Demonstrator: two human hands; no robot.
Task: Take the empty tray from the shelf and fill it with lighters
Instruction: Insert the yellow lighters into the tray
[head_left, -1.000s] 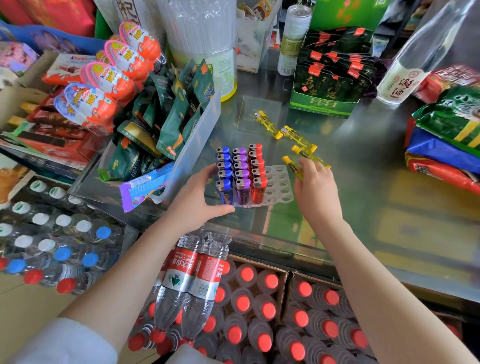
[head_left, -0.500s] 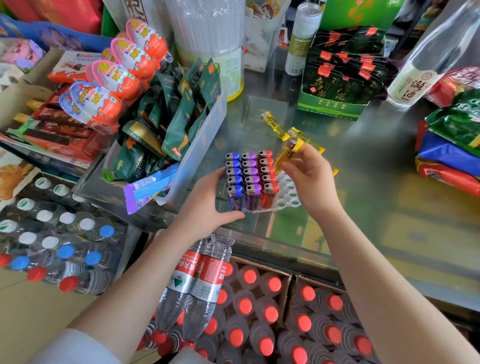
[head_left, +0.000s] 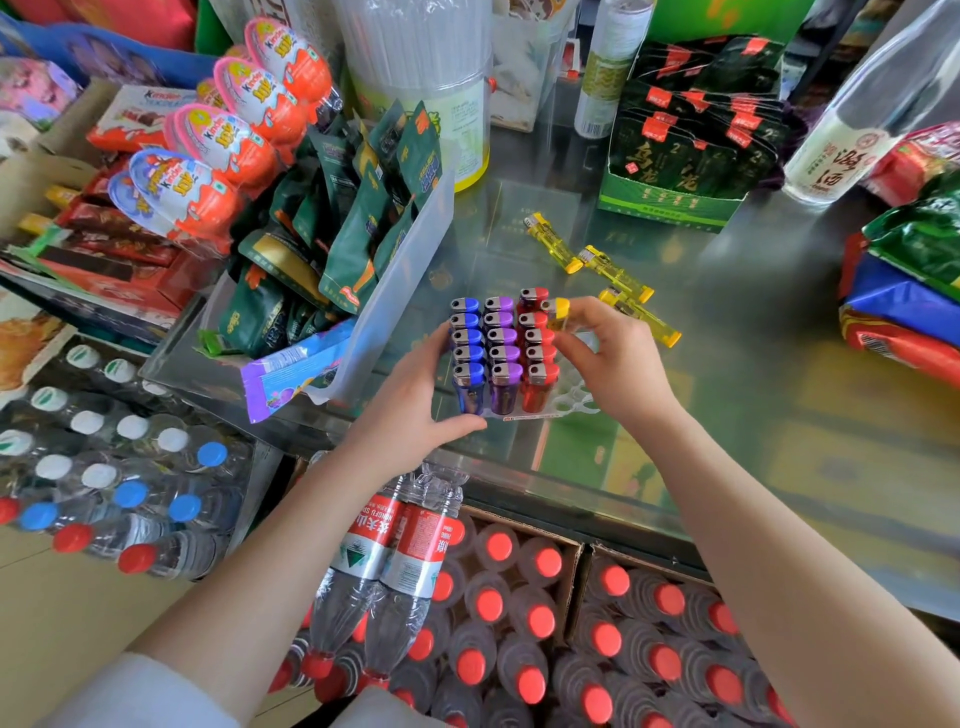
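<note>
A clear plastic tray (head_left: 571, 402) sits on the glass counter with upright lighters in three rows: blue (head_left: 467, 382), purple (head_left: 505, 382) and red (head_left: 537, 382). Its right side shows open holes. My left hand (head_left: 410, 410) grips the tray's left front corner. My right hand (head_left: 613, 358) pinches a yellow lighter (head_left: 560, 312) upright over the tray's far right part, beside the red row. Three more yellow lighters (head_left: 615, 273) lie flat on the counter just beyond my right hand.
A clear bin of green snack packets (head_left: 363, 223) stands left of the tray. A green tea box (head_left: 685, 140) and a bottle (head_left: 841, 156) stand behind, bagged goods (head_left: 909, 291) at right. Water bottles (head_left: 519, 623) fill boxes below the counter edge.
My right hand picked a yellow lighter off the counter and carried it left, turning it upright over the tray's far right side. My left hand stayed on the tray.
</note>
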